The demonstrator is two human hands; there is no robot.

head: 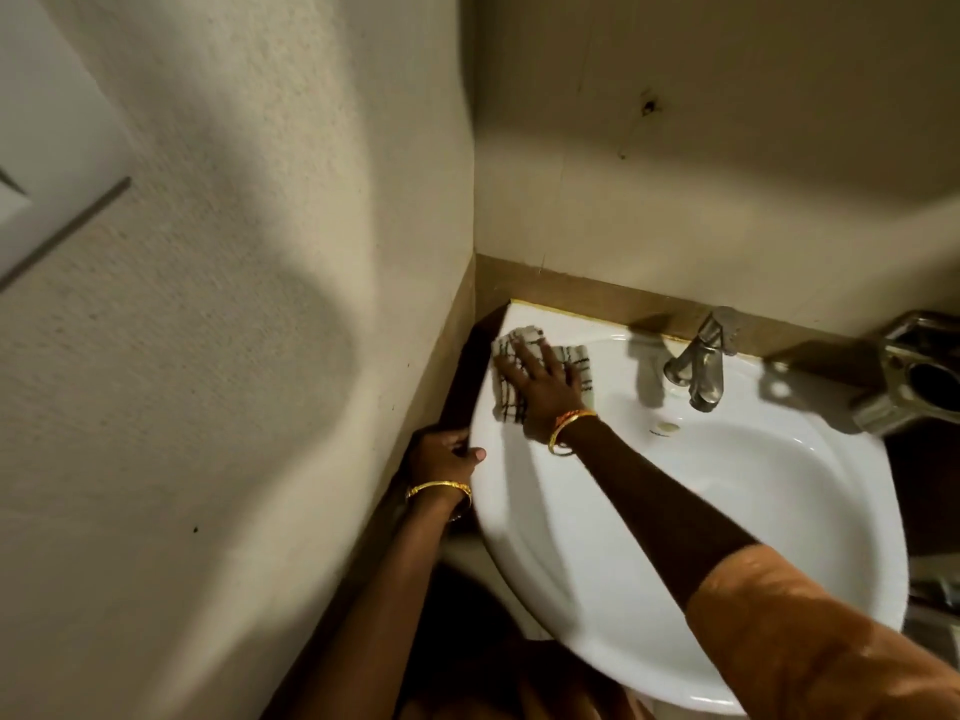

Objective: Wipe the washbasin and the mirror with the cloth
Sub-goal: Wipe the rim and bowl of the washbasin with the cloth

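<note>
Though blurred, right hand (537, 379) flat on cloth (519, 376), left hand (441, 454) apparently gripping washbasin (727, 589) rim.

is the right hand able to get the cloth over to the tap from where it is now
Probably yes. The right hand presses the cloth flat on the washbasin rim's back left corner, and only bare white rim lies between it and the tap.
</note>
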